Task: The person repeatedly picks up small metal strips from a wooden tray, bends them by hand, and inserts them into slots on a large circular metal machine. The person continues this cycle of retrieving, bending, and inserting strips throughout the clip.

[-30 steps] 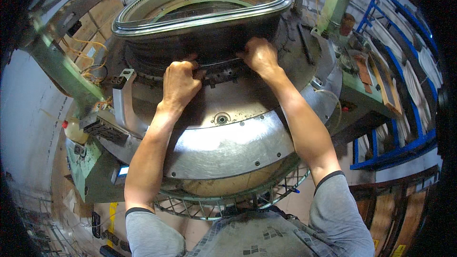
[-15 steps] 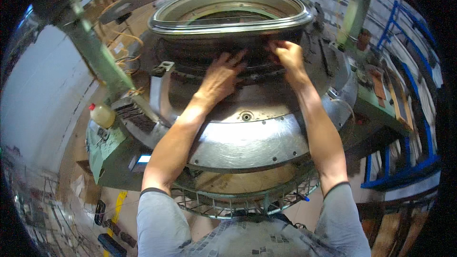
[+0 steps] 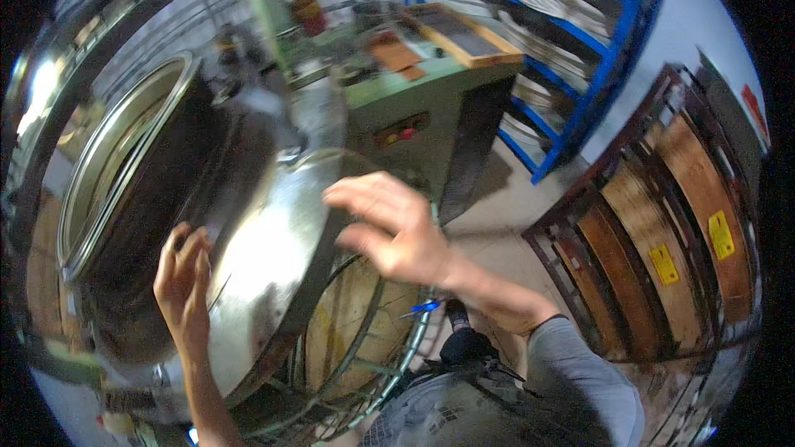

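Note:
My left hand is beside the dark drum-like body of a round metal machine. Its fingers are loosely bent and apart, and I see nothing in them; whether they touch the drum I cannot tell. Above the machine's bright metal skirt, at its right edge, my right hand hangs in the air. Its fingers stretch to the left, the thumb stands apart, and nothing is in it. A shiny rounded metal rim tops the drum. Motion blurs both hands slightly.
A green bench carries a wooden-framed tray and a reddish-brown flat piece. Blue shelving stands behind it. At the right is a dark rack with wooden boards. A ring-shaped metal frame curves below the machine.
My view has swung to the right, putting the machine at the left. Both hands have come off the front of the drum, and the right hand's fingers have straightened.

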Tool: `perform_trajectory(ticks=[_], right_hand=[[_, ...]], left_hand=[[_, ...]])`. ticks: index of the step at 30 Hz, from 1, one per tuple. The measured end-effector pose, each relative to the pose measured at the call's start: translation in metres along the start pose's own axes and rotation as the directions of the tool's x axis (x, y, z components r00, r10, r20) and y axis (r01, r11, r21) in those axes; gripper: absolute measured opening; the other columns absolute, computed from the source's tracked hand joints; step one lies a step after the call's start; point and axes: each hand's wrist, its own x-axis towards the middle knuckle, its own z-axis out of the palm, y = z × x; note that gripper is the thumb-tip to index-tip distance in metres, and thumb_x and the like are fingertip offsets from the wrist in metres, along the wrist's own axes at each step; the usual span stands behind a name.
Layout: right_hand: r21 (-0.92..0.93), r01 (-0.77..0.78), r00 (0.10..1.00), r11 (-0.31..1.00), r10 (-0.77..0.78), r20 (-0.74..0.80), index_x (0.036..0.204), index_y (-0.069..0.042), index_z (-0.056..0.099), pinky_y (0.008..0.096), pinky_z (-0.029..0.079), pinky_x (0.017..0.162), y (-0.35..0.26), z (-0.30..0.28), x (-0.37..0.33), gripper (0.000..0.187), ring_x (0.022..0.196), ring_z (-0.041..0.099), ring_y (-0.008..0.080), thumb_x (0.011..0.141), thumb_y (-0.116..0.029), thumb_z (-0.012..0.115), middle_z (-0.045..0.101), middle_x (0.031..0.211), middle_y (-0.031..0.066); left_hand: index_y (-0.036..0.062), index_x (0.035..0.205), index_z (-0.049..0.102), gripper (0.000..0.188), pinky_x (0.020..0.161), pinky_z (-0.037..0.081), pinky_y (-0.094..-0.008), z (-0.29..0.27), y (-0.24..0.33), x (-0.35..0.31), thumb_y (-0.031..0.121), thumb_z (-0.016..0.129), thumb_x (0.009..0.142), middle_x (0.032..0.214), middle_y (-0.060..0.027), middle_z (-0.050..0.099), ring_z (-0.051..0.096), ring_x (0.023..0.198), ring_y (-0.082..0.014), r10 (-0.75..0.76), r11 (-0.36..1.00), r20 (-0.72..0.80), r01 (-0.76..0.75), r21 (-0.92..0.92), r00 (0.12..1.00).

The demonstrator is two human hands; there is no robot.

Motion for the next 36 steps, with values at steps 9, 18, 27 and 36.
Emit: perform_trajectory(ticks=[9, 18, 27, 36], right_hand=[[-0.349, 0.433, 0.891, 0.831, -0.454, 0.023, 0.112, -0.011, 0.072, 0.0500, 0.046, 0.100, 0.105, -0.119, -0.033, 0.035, 0.118, 0.061, 0.0283, 0.083, -0.029, 0.071, 0.068, 0.123, 0.0071], [-0.250, -0.153, 0.988, 0.956, 0.146, -0.046, 0.091, 0.001, 0.073, 0.0351, 0.056, 0.074, 0.242, -0.325, -0.022, 0.012, 0.082, 0.072, 0.0266, 0.081, -0.004, 0.076, 0.073, 0.089, 0.0147], [-0.410, -0.325, 0.920, 0.853, 0.385, 0.071, 0.092, 0.001, 0.075, 0.0311, 0.051, 0.064, 0.375, -0.408, 0.134, 0.021, 0.069, 0.066, 0.0124, 0.088, -0.020, 0.073, 0.073, 0.077, 0.0090], [-0.740, -0.422, 0.489, 0.524, 0.819, 0.302, 0.090, 0.005, 0.072, 0.0343, 0.057, 0.054, 0.506, -0.393, 0.279, 0.019, 0.059, 0.070, 0.0195, 0.085, -0.007, 0.058, 0.071, 0.073, 0.0128]], left_hand=[[0.0031, 0.127, 0.057, 0.035, 0.108, 0.045, -0.0436, 0.298, 0.061, -0.019, 0.025, 0.058, 0.101, 0.134, -0.0145, 0.060, 0.056, 0.125, -0.0282, -0.198, 0.044, 0.540, 0.558, -0.829, 0.818], [-0.0009, 0.108, 0.065, 0.019, 0.083, 0.058, -0.0360, 0.436, 0.046, 0.043, -0.003, 0.069, 0.090, 0.101, -0.0188, 0.073, 0.072, 0.091, -0.0222, -0.433, 0.608, 0.225, 0.467, -0.642, 0.873], [-0.0020, 0.110, 0.069, 0.031, 0.084, 0.054, -0.0374, 0.495, 0.036, 0.179, 0.005, 0.078, 0.081, 0.102, -0.0186, 0.072, 0.071, 0.094, -0.0342, 0.123, 0.976, 0.214, -0.158, 0.153, 0.969], [-0.0097, 0.125, 0.054, 0.051, 0.109, 0.037, -0.0534, 0.604, 0.016, 0.342, 0.031, 0.063, 0.096, 0.130, -0.0293, 0.057, 0.050, 0.126, -0.0491, 0.396, 0.722, 0.303, -0.498, 0.481, 0.867]])
